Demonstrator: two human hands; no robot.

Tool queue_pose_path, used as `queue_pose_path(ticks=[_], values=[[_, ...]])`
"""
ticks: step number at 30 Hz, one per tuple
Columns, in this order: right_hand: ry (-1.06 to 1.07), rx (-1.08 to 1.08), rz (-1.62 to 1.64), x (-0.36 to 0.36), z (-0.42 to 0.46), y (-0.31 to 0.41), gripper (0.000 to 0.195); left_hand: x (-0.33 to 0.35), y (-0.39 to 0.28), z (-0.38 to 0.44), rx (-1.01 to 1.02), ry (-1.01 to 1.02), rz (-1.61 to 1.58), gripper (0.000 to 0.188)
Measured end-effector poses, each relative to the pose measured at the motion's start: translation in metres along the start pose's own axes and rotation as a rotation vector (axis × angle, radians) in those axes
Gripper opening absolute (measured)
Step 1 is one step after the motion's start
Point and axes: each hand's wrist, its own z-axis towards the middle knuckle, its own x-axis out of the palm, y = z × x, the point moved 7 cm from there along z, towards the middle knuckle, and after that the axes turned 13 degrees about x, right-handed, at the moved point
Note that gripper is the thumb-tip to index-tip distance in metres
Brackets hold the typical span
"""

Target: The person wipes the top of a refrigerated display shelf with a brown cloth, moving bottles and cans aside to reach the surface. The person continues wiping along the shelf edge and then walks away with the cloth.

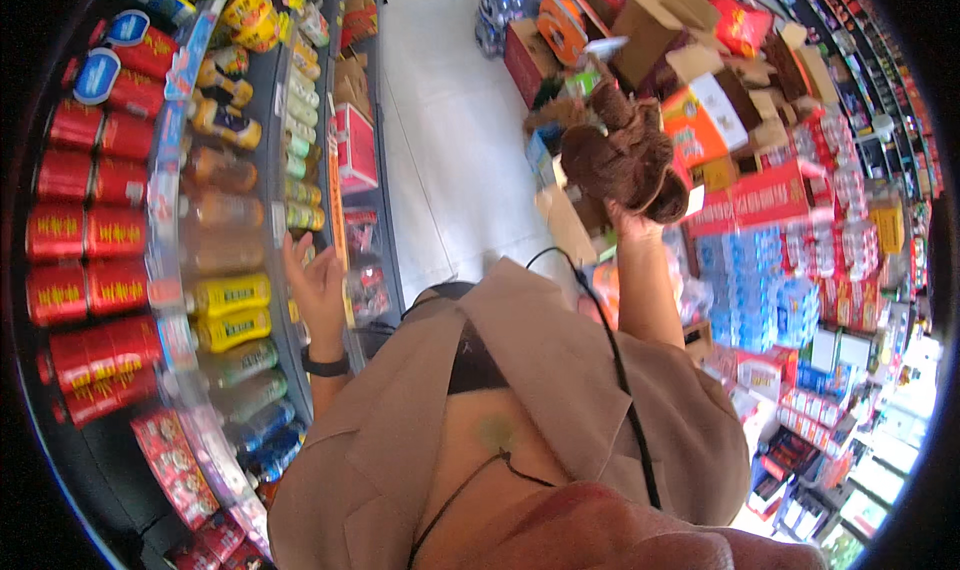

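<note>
My right hand (637,223) is raised ahead of me and grips a bunched brown fuzzy cloth (622,153); most of the fingers are hidden behind it. Held above the floor, the cloth overlaps the cardboard boxes beyond. My left hand (311,281), with a dark band on its wrist, is empty with its fingers apart. It is beside the shelf front, nearest the bottles. On that shelf stand yellow-labelled bottles (232,300) and brown drink bottles (225,211). Red cans (86,232) line the shelf level farther left.
Opened cardboard boxes (660,22) are piled at the right. Water-bottle packs (742,285) and a red carton (757,198) stand nearer me. More shrink-wrapped bottles (502,7) sit at the far end. A pale tiled floor (446,119) runs between shelf and boxes. A black cord (619,375) hangs across my jacket.
</note>
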Motion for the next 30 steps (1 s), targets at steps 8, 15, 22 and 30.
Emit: queue_pose_path(ticks=[8,15,22,30], values=[[-0.214,-0.037,-0.033,-0.082,0.213,0.052,0.047,0.027,0.061,0.138,0.046,-0.079,0.258,0.081],[-0.229,-0.127,0.08,-0.154,0.367,0.123,0.049,0.084,0.131,0.335,0.049,-0.103,0.268,0.08],[-0.457,-0.38,-0.162,-0.192,0.451,0.24,0.053,0.247,0.154,0.595,0.228,0.126,-0.074,0.083],[-0.529,-0.536,-0.081,-0.281,0.62,0.345,0.048,0.354,0.215,0.826,0.281,0.196,-0.051,0.078]])
